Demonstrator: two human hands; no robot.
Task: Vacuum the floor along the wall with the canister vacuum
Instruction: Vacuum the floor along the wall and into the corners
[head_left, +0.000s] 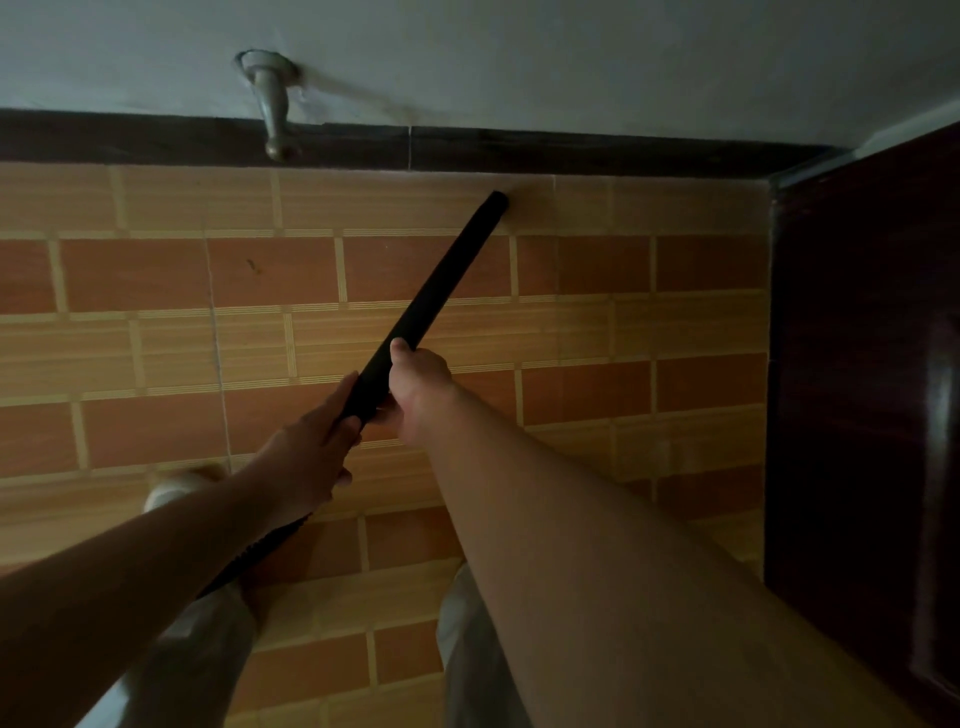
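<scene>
L hand (311, 447), R hand (418, 384) grip wand (447, 270).

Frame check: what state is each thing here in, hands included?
vacuum wand, slanted, tip down by the baseboard
left hand, grips the wand's near end
right hand, grips the wand farther along
hose, trails back under the left arm
door stopper, nothing touching it

One vacuum wand (441, 275) and one ribbed hose (260, 545), the hose trailing behind the left grip (306, 457). Two grips hold the wand, counting the right grip (418, 387). One doorstop (274, 104) ahead-left of them; one dark door (857, 364) to their right.
</scene>
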